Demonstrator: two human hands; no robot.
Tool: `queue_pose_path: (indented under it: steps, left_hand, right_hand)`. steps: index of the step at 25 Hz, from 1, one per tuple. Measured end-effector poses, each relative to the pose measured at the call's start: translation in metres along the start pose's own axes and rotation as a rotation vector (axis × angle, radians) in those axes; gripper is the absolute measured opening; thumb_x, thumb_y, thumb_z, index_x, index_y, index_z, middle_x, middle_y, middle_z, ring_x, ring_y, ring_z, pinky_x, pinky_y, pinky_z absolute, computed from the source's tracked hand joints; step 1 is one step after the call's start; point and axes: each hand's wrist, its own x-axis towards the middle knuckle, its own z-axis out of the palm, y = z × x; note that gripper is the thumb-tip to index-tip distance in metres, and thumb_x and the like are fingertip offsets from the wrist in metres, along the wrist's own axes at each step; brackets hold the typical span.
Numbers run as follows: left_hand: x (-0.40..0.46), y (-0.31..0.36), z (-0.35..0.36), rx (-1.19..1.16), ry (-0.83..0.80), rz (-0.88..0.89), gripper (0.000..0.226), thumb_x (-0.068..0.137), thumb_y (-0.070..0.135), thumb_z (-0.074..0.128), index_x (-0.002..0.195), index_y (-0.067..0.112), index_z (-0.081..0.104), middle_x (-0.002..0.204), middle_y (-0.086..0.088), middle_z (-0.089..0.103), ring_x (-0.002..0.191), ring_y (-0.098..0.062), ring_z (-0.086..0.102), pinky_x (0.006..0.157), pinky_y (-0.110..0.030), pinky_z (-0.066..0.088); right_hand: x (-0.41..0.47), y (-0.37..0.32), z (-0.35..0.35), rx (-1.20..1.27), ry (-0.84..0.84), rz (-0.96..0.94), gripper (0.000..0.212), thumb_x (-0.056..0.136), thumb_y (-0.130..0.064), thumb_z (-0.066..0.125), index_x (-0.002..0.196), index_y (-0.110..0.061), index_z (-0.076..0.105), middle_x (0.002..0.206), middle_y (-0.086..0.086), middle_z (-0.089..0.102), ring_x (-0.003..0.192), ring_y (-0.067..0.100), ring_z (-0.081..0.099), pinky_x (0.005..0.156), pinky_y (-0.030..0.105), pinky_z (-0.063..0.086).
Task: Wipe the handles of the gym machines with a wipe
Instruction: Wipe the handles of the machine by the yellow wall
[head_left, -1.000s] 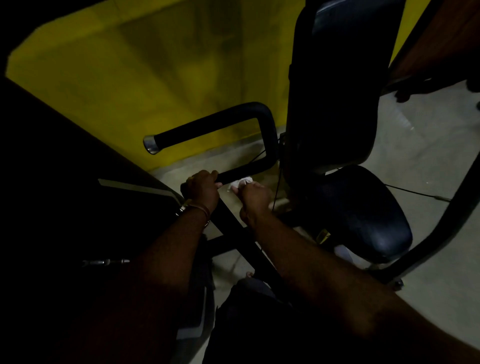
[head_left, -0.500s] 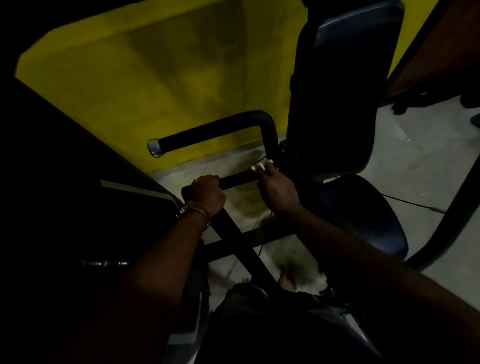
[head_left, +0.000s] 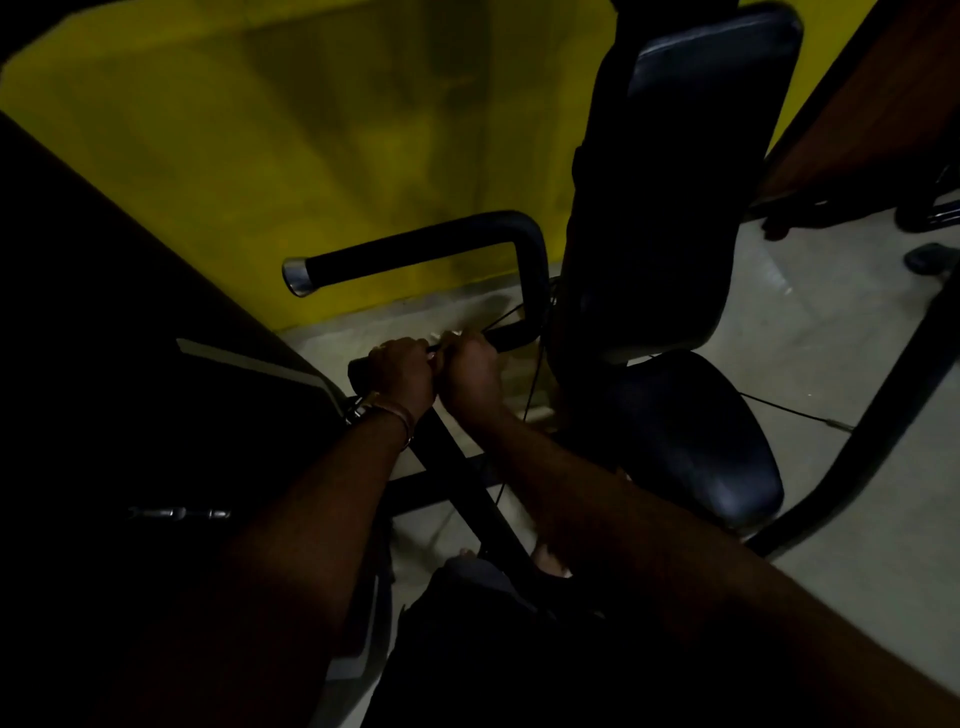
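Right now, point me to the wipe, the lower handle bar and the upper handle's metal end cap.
wipe (head_left: 451, 335): head view, pale edge above the knuckles.
lower handle bar (head_left: 506, 338): head view, bare stretch.
metal end cap (head_left: 295, 275): head view, cap face.

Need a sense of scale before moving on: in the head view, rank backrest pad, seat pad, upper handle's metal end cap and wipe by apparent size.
1. backrest pad
2. seat pad
3. metal end cap
4. wipe, mostly hidden by the hands, so its rank is unsure

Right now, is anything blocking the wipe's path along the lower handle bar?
Yes. The left hand grips the lower handle bar right beside the right hand holding the wipe, blocking travel leftward.
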Motion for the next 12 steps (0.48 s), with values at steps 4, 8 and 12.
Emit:
queue_pose_path:
  steps: [4,8,12]
  left_hand:
    - [-0.001,-0.014,0.001,-0.027,0.002,0.094,0.011,0.085,0.007,0.058,0.09,0.003,0.067,0.094,-0.017,0.068,0.091,-0.038,0.062,0.077,-0.039,0.047]
    - [-0.003,-0.005,0.007,0.056,0.025,0.015,0.013,0.087,0.016,0.057,0.093,0.007,0.064,0.1,-0.011,0.067,0.099,-0.036,0.058,0.085,-0.041,0.04]
    - [-0.005,-0.003,0.01,0.146,0.018,0.021,0.028,0.097,0.026,0.048,0.115,0.008,0.06,0.117,-0.01,0.062,0.114,-0.034,0.051,0.098,-0.044,0.033]
  right_hand:
    - [-0.009,0.063,-0.037,-0.205,0.071,-0.063,0.041,0.092,-0.003,0.047,0.131,-0.012,0.057,0.129,0.014,0.053,0.097,0.034,0.063,0.075,0.036,0.051]
    - [-0.015,0.04,-0.019,-0.091,0.096,-0.061,0.043,0.09,0.004,0.048,0.132,-0.004,0.056,0.13,0.018,0.055,0.106,0.038,0.062,0.08,0.036,0.052]
    - [-0.014,0.05,-0.015,0.023,0.13,-0.259,0.04,0.084,0.005,0.057,0.122,-0.004,0.064,0.115,0.018,0.063,0.096,0.035,0.066,0.07,0.031,0.053]
